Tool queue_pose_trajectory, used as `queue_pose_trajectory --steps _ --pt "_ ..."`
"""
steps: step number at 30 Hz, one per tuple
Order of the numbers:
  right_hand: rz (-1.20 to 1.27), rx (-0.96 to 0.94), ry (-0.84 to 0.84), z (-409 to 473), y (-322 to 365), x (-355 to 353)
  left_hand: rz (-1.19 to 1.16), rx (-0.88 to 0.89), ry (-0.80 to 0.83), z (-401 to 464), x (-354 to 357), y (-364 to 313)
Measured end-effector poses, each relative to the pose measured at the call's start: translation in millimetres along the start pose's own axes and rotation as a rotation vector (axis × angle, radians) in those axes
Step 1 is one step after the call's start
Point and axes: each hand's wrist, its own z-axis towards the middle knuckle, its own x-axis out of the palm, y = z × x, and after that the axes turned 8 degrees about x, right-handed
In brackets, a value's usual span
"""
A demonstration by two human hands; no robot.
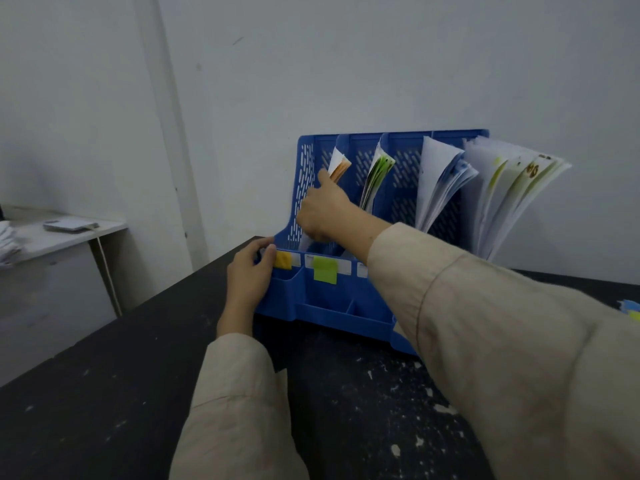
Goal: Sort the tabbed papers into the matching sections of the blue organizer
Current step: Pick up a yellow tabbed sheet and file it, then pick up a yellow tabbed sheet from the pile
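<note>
The blue organizer (332, 306) stands on the dark table against the wall, with an orange label (283, 260) and a green label (325, 270) on its front. My right hand (323, 209) reaches into the leftmost section and grips the orange-tabbed papers (338, 166) there, thumb up along them. My left hand (250, 271) holds the organizer's front left corner. Green-tabbed papers (375, 174) stand in the second section. White papers (440, 181) lean in the third, and a thick fanned stack (512, 192) leans out of the rightmost.
The dark table (114, 393) is speckled with white flecks. Coloured tabs (632, 310) lie at its right edge. A white side table (62, 237) with a flat device (71, 225) and papers stands at the left, beside a white wall.
</note>
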Motion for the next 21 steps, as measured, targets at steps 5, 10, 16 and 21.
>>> queue_pose_trajectory --steps 5,10,16,21 --pt "0.008 -0.015 0.044 4 16 3 0.014 0.006 0.011 0 -1 -1" --pt "0.004 -0.025 -0.073 7 10 2 0.021 0.033 0.018 -1 1 -7" --pt "-0.029 -0.032 -0.173 7 5 6 0.259 -0.008 0.102 1 6 -22" --pt "-0.034 -0.075 -0.250 2 7 18 0.441 -0.051 0.229 -1 13 -32"
